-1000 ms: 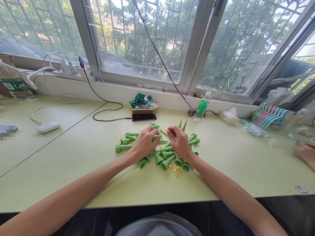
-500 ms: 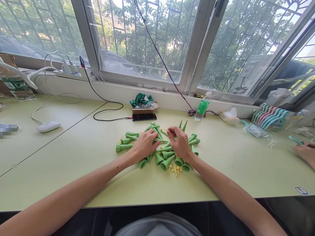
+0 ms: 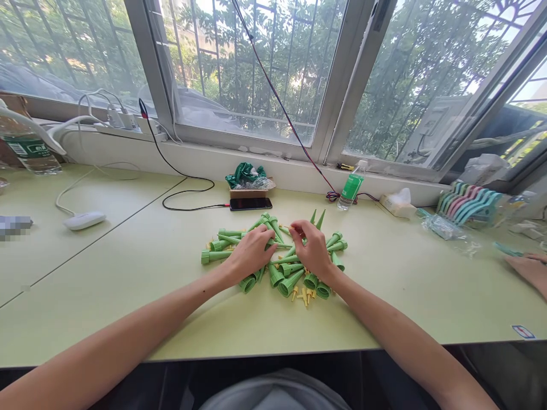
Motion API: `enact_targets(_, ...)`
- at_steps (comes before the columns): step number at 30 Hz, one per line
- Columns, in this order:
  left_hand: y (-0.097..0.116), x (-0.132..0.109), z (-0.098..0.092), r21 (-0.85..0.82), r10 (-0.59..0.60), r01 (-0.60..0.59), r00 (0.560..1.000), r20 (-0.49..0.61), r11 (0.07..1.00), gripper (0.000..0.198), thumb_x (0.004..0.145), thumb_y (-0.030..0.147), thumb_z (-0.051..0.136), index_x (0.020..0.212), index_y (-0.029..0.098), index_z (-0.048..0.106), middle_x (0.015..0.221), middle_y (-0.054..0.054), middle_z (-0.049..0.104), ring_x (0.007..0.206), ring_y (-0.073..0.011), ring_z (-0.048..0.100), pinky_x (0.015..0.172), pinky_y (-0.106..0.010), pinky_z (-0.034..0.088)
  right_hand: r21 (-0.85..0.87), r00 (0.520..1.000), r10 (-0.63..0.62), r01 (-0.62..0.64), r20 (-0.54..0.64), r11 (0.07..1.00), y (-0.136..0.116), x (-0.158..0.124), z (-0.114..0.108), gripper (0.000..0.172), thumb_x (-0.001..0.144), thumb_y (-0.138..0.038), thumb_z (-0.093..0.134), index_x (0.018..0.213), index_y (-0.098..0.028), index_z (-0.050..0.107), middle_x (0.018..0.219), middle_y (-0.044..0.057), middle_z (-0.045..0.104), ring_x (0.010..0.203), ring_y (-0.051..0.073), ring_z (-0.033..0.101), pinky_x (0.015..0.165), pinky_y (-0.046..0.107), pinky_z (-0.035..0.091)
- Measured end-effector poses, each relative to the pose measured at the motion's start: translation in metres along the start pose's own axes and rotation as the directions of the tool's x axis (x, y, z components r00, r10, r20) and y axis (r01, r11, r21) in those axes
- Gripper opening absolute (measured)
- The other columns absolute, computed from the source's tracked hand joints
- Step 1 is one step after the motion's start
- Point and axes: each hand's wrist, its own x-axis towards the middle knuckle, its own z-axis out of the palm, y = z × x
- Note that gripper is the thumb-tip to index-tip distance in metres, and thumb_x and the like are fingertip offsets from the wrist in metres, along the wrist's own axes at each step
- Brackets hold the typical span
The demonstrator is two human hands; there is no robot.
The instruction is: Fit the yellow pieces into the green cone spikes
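My left hand (image 3: 253, 249) is curled around a green watering spike (image 3: 282, 246), whose narrow tip points right; its wide end is mostly hidden by the fingers. Held up beside it, my right hand (image 3: 313, 248) pinches a small yellow nozzle (image 3: 288, 227) between thumb and forefinger. A pile of hollow green spikes (image 3: 291, 282) with threaded wide ends lies below and around both hands. Several loose yellow nozzles (image 3: 307, 295) are at the pile's near edge, and others show between the spikes.
Behind the pile lie a phone (image 3: 250, 204) on a charging cable and a small carton (image 3: 251, 192) with green plastic. A water bottle (image 3: 352, 185) and tissue pack (image 3: 398, 203) stand near the window. Another person's hand (image 3: 530, 269) rests at far right by coloured hangers (image 3: 470, 203).
My two hands stay almost where they were, with the same grips. At the far right, the other person's hand and the teal strip have shifted slightly left.
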Motion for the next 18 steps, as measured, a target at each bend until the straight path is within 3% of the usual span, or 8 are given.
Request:
enact_targets(10,0.0043,0.0042,-0.0026,-0.171,-0.075,0.050,0.987,-0.141,0.984,0.017,0.088,0.031,0.055,0.091,0.018,0.066,0.089,-0.006,0.063,0.076,-0.0194,0.059,0.072,-0.032,0.045,0.002,1.000,-0.002,0.002,0.007,1.000,-0.0004,0.0001,0.0004,0.011,0.096,-0.026,0.048,0.095,-0.020,0.058,0.089,0.006,0.064,0.079,0.018,0.060,0.073,0.030,0.051)
enact_targets(14,0.0046,0.0078,-0.0062,-0.343,-0.179,0.140,0.980,-0.087,0.929,0.023,0.085,0.039,0.059,0.089,0.018,0.066,0.073,-0.001,0.065,0.057,-0.0134,0.050,0.059,-0.027,0.041,-0.005,1.000,-0.009,0.009,0.012,1.000,-0.0009,0.0003,0.0002,0.011,0.096,-0.025,0.049,0.095,-0.020,0.058,0.088,0.006,0.064,0.078,0.018,0.060,0.072,0.030,0.050)
enact_targets(18,0.0051,0.0095,-0.0084,-0.509,-0.238,0.183,0.970,-0.045,0.841,0.027,0.084,0.043,0.060,0.091,0.017,0.066,0.075,-0.001,0.064,0.056,-0.0114,0.048,0.053,-0.024,0.038,-0.009,1.000,-0.018,0.018,0.021,1.000,-0.0009,0.0001,0.0003,0.010,0.096,-0.025,0.049,0.095,-0.020,0.058,0.087,0.006,0.064,0.078,0.018,0.060,0.072,0.030,0.050)
